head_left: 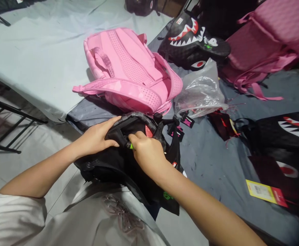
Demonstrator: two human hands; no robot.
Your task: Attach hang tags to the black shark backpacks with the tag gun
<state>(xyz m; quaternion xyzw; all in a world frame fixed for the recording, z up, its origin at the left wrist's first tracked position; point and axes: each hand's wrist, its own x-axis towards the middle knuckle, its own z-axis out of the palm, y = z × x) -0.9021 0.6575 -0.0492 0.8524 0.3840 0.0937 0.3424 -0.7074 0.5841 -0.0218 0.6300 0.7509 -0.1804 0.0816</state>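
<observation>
A black backpack (105,171) lies open against my front at the table's edge. My left hand (98,136) holds its rim, with the thumb apart from the fingers and the fingertips on the upper edge. My right hand (148,150) is a fist over the bag's opening, closed around a small tool (130,145) with a bright green part and a dark end. Most of that tool is hidden in my palm, so its kind is unclear. A red patch (148,131) shows inside the opening. Black hang tags (186,121) dangle by the bag's right side.
A pink backpack (128,65) lies just beyond, straps up. Right of it are a clear plastic bag (200,90), a black shark-face bag (182,42) and a darker pink bag (252,44). Another shark-face bag (267,147) with a yellow tag (260,191) lies at right.
</observation>
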